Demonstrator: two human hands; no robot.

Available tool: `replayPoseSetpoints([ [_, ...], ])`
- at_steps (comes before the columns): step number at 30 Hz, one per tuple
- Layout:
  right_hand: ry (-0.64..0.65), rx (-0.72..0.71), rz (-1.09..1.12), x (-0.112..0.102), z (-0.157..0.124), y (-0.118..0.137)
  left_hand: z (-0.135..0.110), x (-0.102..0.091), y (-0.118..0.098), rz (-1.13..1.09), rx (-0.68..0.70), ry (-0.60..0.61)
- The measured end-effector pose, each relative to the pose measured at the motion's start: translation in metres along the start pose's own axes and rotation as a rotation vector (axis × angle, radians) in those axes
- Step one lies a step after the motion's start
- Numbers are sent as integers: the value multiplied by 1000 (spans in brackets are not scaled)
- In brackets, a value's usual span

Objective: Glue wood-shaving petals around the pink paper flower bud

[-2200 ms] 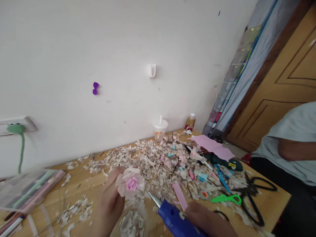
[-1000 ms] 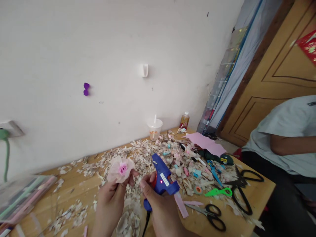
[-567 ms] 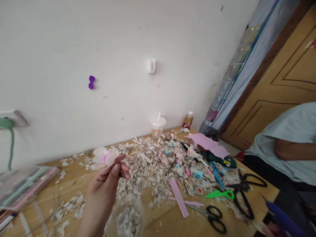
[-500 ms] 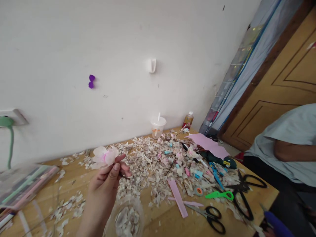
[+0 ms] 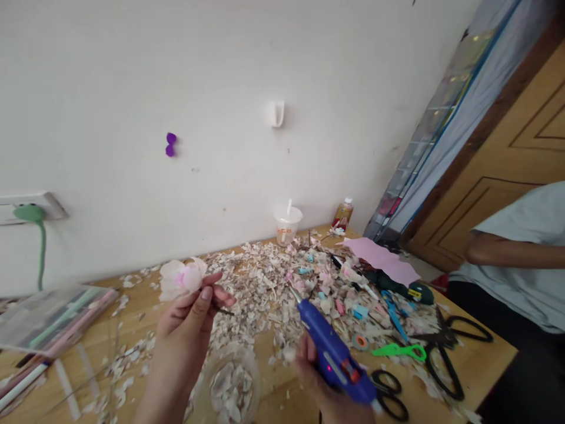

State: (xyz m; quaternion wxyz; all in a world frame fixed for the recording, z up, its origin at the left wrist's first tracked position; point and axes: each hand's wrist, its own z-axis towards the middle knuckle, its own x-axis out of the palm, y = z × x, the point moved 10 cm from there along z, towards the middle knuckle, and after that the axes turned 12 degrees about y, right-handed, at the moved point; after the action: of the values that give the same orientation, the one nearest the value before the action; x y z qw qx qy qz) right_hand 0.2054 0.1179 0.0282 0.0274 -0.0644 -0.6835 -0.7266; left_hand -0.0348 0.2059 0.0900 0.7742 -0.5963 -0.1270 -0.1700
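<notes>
Between the thumb and fingers of my left hand point(image 5: 188, 327) is a pale pink-and-white flower point(image 5: 182, 279), its petals facing left and a thin dark stem partly showing by the fingers. My right hand point(image 5: 315, 377) is wrapped round a blue glue gun point(image 5: 335, 350) with a small red light. The gun's metal tip points up and left, apart from the flower. Below and between the hands stands a clear tub point(image 5: 256, 377) of dried petals point(image 5: 232, 388).
Loose dried petals point(image 5: 251, 282) cover much of the wooden table point(image 5: 481, 359). At right lie black scissors point(image 5: 445, 347), green scissors point(image 5: 399, 351) and pink paper point(image 5: 384, 259). A lidded cup point(image 5: 288, 227) and bottle point(image 5: 343, 213) stand by the wall. Another person point(image 5: 521, 247) sits at right.
My right hand has come in from the lower right with the glue gun, which now covers the pink strip and part of the small scissors. My left hand keeps the flower, turned slightly.
</notes>
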Motion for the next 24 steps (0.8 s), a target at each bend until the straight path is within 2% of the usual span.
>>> replayPoseSetpoints([
  [3, -49, 74, 141, 8, 9, -7, -1, 0, 0, 1, 3, 7],
  [9, -20, 102, 342, 26, 27, -4, -6, 8, 10, -1, -41, 43],
  [15, 4, 64, 343, 36, 34, 13, -8, -3, 9, 70, -33, -47],
  [20, -9, 7, 320, 35, 36, 26, -7, -10, 20, 370, -88, 23],
  [24, -7, 24, 262, 34, 23, 18, -1, -22, 14, 629, -44, 80],
])
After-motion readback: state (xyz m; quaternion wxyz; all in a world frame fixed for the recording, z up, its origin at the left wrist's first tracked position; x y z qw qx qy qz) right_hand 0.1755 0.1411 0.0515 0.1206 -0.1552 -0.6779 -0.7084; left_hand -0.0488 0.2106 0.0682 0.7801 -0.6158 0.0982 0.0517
